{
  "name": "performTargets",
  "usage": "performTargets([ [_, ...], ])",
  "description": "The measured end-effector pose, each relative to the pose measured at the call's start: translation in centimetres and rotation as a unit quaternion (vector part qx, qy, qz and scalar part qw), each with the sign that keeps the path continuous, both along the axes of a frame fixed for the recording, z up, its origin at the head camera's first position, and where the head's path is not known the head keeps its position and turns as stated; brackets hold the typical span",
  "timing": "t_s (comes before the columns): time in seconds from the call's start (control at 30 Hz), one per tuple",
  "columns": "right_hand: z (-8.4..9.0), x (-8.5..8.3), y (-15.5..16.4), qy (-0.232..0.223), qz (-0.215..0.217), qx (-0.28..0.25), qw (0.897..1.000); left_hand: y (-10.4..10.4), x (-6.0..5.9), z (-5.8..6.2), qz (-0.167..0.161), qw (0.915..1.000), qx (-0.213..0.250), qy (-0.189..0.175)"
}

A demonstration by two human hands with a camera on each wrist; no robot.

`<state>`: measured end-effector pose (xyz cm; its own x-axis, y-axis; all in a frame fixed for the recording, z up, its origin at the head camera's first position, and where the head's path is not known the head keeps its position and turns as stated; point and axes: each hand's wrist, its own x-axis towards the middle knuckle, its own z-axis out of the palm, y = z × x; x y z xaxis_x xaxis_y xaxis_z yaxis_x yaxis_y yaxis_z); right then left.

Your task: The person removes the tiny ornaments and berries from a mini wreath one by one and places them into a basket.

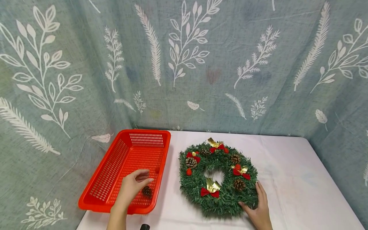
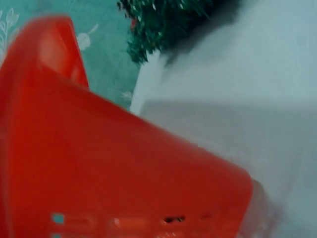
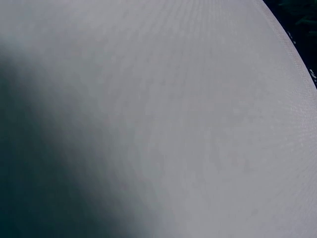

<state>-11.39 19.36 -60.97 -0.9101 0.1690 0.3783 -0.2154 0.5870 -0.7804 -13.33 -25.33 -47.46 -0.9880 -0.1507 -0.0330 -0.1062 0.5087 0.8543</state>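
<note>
A green wreath [image 1: 195,198] with red and gold bows, brown pine cones and red berry-like balls lies on the white table. My right hand [image 1: 259,206] grips its lower right edge, fingers along the outer side and thumb at the front. Over the red plastic basket [image 1: 83,198] hovers my left hand [image 1: 135,183], its fingers loosely bent with a gap to the thumb and nothing between them. A loose pine cone [image 1: 147,191] sits in the basket just below those fingers, and a small red ball [image 1: 157,170] lies near its right wall. The left wrist view shows the basket's side [image 2: 124,163].
A dark object [image 1: 145,226] pokes in at the bottom edge, in front of the basket. White tablecloth [image 1: 299,179] stretches to the right of the wreath. Patterned grey-green curtains [image 1: 212,64] hang behind the table and at both sides.
</note>
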Motion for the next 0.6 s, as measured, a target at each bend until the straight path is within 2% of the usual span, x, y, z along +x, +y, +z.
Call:
performTargets([
  [0.13,0.0,0.0,0.1,0.014,0.005,0.000,1.000,1.2,0.2,0.9,-0.011,0.9999,0.004,0.012],
  [0.27,-0.2,0.1,0.1,0.023,0.004,0.003,1.000,2.7,0.1,1.3,-0.022,0.9994,0.016,0.020],
  [0.6,-0.5,0.1,0.0,0.030,-0.004,0.017,0.999,5.6,-0.5,0.6,-0.045,0.9964,0.030,0.066],
])
